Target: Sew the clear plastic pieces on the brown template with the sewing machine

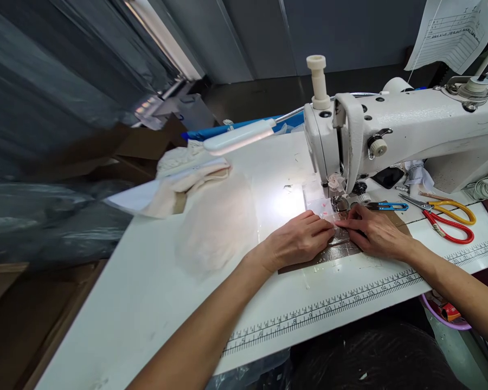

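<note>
Broad white worktable (146, 292) with a printed ruler strip along the near edge, filling most of the view

White industrial sewing machine (410, 130) standing on the table's right half, cream thread spool on top, long white lamp (238, 136) on a flexible neck reaching out to its left and lighting the bed

Pile of cream fabric pieces (203, 211) lying left of the lit area, well apart from both hands

Flat dark brown panel (341, 250) under the hands, in front of the needle area, with a small clear piece with pink marks (322, 208) resting on it and running up toward the presser foot

Left hand (299, 238) palm down, fingers spread flat and pressing on the clear piece, gripping nothing

Right hand (374, 233) likewise flat on the brown panel, fingertips touching those of the left hand just below the presser foot, not closed around anything

Red-and-yellow-handled scissors (443, 216) lying on the table to the right of the right hand, near but untouched

Small blue-handled thread snips (386, 206) just beyond the right hand's knuckles, beside the machine bed
</note>
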The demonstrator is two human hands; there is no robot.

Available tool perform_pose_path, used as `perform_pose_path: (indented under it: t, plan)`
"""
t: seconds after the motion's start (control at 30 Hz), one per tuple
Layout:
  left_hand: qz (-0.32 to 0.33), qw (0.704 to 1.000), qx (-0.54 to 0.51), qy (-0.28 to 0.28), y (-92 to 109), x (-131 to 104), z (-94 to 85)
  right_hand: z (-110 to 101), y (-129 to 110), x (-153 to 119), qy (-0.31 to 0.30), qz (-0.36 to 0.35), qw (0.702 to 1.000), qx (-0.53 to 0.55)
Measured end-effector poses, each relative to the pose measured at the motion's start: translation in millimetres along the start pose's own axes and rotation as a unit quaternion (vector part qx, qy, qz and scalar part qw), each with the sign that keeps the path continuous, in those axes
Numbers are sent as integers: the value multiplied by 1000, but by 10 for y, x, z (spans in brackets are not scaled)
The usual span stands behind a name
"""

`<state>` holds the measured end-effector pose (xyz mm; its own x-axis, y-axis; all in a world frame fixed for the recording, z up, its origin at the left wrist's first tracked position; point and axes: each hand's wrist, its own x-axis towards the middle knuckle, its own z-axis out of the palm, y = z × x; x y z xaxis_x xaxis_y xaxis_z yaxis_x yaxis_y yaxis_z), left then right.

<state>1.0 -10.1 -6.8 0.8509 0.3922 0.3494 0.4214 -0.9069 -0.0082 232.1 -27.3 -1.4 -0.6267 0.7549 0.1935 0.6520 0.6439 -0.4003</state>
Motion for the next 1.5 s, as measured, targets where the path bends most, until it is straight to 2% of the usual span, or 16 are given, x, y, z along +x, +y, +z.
perform_pose_path:
  t: [0.1, 0.23, 0.5, 0.83, 1.07, 1.3, 1.5]
  plan:
    - [20, 1000, 20, -6, 12, 10, -26, 1, 0, -3, -3, 1, 1000, -1]
    - [41, 997, 63, 14, 26, 31, -58, 5, 5, -7, -3, 2, 1000, 2]
    - [15, 999, 31, 7, 28, 43, -74, 13, 16, -6, 2, -2, 1000, 1]
    - [12, 997, -58, 47, 50, 52, -144, 7, 6, -4, -7, 7, 1000, 5]
    - [25, 996, -68, 42, 38, 34, -147, 12, -2, -5, 3, 3, 1000, -5]
    - [15, 999, -40, 6, 31, 40, -146, 55, 2, -13, 17, -4, 999, -42]
    - [13, 999, -36, 26, 29, 47, -141, 42, -37, 7, -1, -17, 995, -100]
